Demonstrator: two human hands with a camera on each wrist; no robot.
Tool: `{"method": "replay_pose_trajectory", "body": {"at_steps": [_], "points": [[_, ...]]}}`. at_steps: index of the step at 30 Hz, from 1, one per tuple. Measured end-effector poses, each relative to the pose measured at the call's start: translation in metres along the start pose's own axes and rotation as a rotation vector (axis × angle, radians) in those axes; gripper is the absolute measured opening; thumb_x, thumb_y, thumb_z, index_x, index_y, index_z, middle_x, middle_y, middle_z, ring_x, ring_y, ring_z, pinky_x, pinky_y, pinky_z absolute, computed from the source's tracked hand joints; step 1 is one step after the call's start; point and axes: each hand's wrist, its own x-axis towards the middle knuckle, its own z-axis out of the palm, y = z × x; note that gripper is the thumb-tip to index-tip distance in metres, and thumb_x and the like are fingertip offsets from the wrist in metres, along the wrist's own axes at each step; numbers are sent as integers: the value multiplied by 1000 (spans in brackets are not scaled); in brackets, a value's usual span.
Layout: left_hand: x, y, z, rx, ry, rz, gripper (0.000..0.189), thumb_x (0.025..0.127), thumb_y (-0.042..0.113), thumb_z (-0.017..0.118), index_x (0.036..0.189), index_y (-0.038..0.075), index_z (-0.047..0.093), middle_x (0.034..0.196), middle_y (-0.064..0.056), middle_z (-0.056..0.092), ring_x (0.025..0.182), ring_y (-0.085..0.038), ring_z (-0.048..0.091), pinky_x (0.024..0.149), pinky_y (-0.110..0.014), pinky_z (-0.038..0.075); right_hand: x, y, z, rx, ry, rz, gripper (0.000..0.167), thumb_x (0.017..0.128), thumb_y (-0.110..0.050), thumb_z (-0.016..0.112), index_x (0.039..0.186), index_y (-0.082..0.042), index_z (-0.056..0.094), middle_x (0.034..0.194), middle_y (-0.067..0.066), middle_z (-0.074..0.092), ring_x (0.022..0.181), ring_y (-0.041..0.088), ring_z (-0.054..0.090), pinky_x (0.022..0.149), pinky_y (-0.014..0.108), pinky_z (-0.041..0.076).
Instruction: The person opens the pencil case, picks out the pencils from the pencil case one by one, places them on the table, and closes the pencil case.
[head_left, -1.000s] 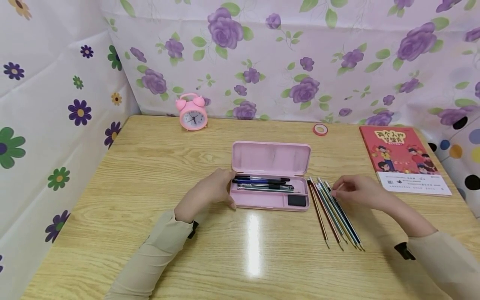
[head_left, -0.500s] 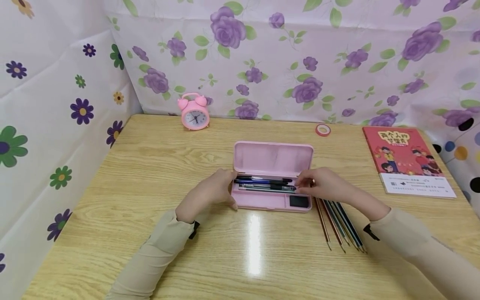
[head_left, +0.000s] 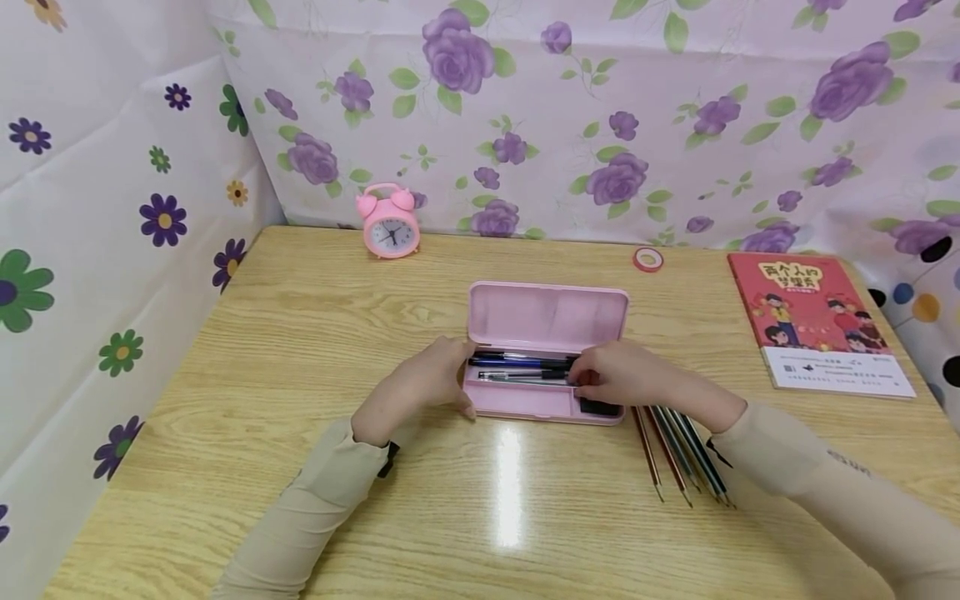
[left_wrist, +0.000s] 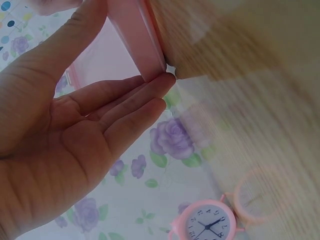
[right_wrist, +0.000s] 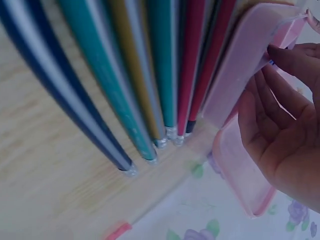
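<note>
A pink pencil case (head_left: 525, 402) lies with its lid raised. My left hand (head_left: 420, 375) holds its left end, thumb at the front corner and fingers at the back. In the left wrist view the fingers (left_wrist: 135, 102) lie nearly straight along the case's edge. Several pens (head_left: 517, 362) and a pale pencil (head_left: 525, 382) lie in the long compartment. My right hand (head_left: 622, 375) reaches over the case's right end, its fingertips at the ends of these; their exact hold is hidden. A black block, perhaps an eraser (head_left: 598, 407), sits partly under that hand.
Several pencils (head_left: 678, 454) lie fanned right of the case, partly under the right forearm. A pink alarm clock (head_left: 392, 229) stands at the back left. A roll of red tape (head_left: 648, 259) and a red book (head_left: 817, 321) lie toward the back right.
My right hand has gone left from the loose pencils to the case's right end, then slightly further in over the pen ends. The left hand has stayed on the case.
</note>
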Motion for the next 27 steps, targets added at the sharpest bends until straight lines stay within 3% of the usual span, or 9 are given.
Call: {"method": "replay_pose_trajectory", "body": {"at_steps": [6,13,17,21,27], "points": [[0,-1,1,7,0,5,73,57,20,89,118,-2,55,114,-14,62,108,-27,55,97,-40,43,7,-2,-5,12,-97,32,5,81,-16,70,81,-12,67,68,-10,57,62,3,49,59,22,45],[0,-1,1,13,7,18,70,57,20,89,114,-3,56,111,-13,62,104,-26,56,94,-39,45,12,5,-12,151,-174,48,12,79,-17,74,79,-12,63,68,-7,58,63,5,50,60,22,45],[0,0,1,22,6,11,71,57,21,89,114,-3,56,112,-14,62,105,-27,55,95,-40,44,10,11,-12,212,-159,18,13,78,-18,75,82,-11,66,70,-8,59,64,5,51,60,22,46],[0,2,-1,19,-6,-12,71,58,21,89,116,-3,55,113,-14,61,106,-26,55,95,-39,44,4,18,-14,201,-115,-13,11,78,-18,75,84,-12,68,71,-10,59,65,4,51,61,21,46],[-1,1,-1,15,-6,-22,71,58,21,89,115,-3,55,112,-15,62,105,-26,55,94,-39,45,-17,33,-18,198,-38,14,6,81,-12,71,87,-11,68,73,-11,59,67,3,52,61,22,47]]}}
